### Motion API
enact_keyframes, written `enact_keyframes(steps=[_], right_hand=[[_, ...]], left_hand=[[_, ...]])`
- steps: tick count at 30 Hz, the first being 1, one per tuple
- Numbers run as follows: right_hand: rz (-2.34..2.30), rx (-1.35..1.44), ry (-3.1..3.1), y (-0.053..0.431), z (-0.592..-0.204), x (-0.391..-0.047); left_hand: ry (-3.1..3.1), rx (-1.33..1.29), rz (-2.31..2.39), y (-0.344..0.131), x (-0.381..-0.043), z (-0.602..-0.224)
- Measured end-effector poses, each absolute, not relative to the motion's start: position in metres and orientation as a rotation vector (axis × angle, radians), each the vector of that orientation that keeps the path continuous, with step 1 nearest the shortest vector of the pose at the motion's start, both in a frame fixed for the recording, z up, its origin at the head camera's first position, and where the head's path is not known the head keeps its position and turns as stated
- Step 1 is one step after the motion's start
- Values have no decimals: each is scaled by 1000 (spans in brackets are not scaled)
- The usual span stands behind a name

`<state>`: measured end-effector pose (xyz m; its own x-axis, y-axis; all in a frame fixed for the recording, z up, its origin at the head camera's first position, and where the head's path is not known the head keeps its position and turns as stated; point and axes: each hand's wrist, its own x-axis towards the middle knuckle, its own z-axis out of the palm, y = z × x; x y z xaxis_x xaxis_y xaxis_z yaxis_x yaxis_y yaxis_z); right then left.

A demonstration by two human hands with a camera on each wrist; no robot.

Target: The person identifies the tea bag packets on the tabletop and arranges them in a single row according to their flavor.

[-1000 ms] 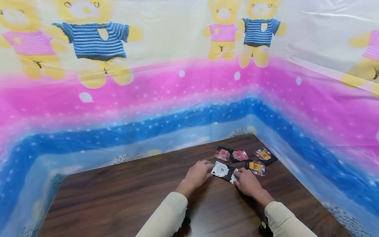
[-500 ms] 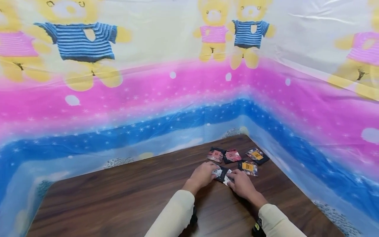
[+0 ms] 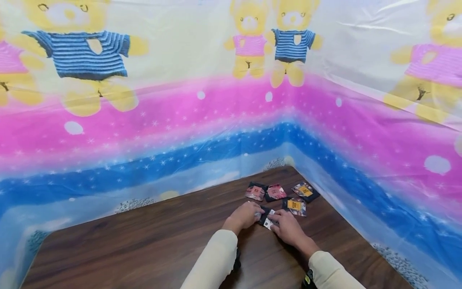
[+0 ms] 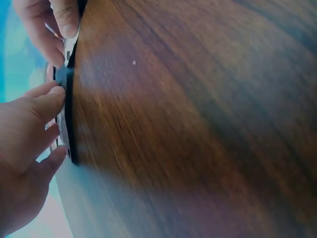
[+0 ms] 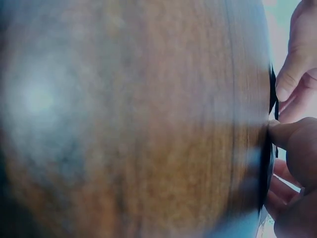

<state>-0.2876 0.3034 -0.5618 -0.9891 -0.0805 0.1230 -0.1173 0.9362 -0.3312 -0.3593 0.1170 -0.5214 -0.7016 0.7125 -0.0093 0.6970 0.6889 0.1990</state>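
Note:
Both hands are on two flat white-and-black packets that lie end to end near the table's far right part. My left hand (image 3: 246, 215) grips the left packet (image 3: 265, 215) by its edges and covers most of its white label. On the right packet (image 3: 268, 223), the fingers and thumb of my right hand (image 3: 288, 228) pinch the edges, hiding its right part. In the left wrist view the left packet (image 4: 62, 124) shows edge-on, flat at the tabletop, thumb along its near edge. Right behind the hands lies a packet with an orange label (image 3: 295, 206).
Two packets with red labels, one at the left (image 3: 256, 191) and one beside it (image 3: 276, 192), lie at the back. Another orange-labelled packet (image 3: 305, 190) sits by the table's right edge. A printed bear curtain (image 3: 202, 132) stands behind the brown wooden table (image 3: 144, 245).
The left hand has moved from the left packet's outer end onto its label, now largely covered. The right hand stays on the right packet. The head view has turned slightly right.

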Motion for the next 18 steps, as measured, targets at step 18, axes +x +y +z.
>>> enact_keyframes(steps=[18], right_hand=[[757,119,-3093,319,-560,-293]], left_hand=[[2782,1010,374,109,-364,-526]])
